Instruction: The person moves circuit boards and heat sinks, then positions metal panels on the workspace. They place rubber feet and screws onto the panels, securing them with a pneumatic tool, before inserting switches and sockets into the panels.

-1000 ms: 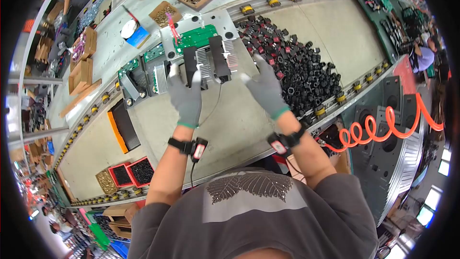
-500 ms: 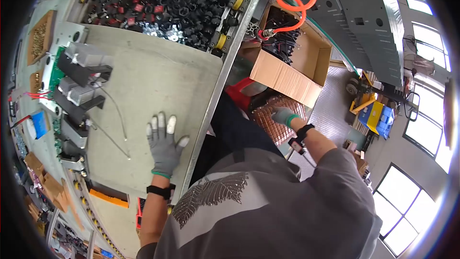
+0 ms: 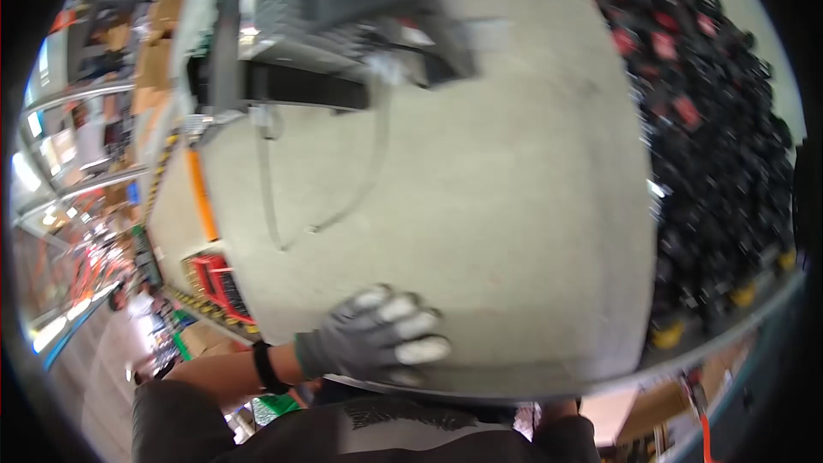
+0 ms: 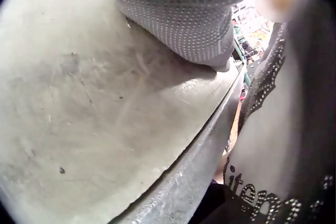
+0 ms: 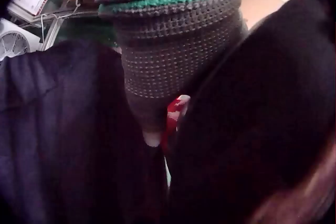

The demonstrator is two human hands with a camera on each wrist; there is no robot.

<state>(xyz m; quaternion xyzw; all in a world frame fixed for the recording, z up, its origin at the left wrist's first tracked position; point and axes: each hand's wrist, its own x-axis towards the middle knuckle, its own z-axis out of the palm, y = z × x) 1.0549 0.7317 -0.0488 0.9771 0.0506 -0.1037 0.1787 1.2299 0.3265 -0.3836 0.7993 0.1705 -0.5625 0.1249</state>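
Note:
My left hand (image 3: 373,336), in a grey glove with white fingertips, rests on the pale work board (image 3: 480,231) close to its front edge. In the left wrist view the gloved hand (image 4: 178,24) lies along the board beside the metal edge strip (image 4: 173,182). My right hand (image 5: 178,56) is below the table, hidden in the head view. It points down between dark cloth folds (image 5: 58,129), with a red piece (image 5: 175,116) beside its fingers; whether it grips that piece I cannot tell.
At the board's far side stands a blurred assembly with black blocks (image 3: 300,86) and finned metal; two thin cables (image 3: 377,154) trail towards me. A heap of black and red parts (image 3: 711,163) lies right. Red bins (image 3: 214,283) and an orange-edged tray (image 3: 200,193) stand left.
Both hands have left the assembly. The left came down to the board's front edge; the right dropped beside the body, then under the table. The head view swung right and back.

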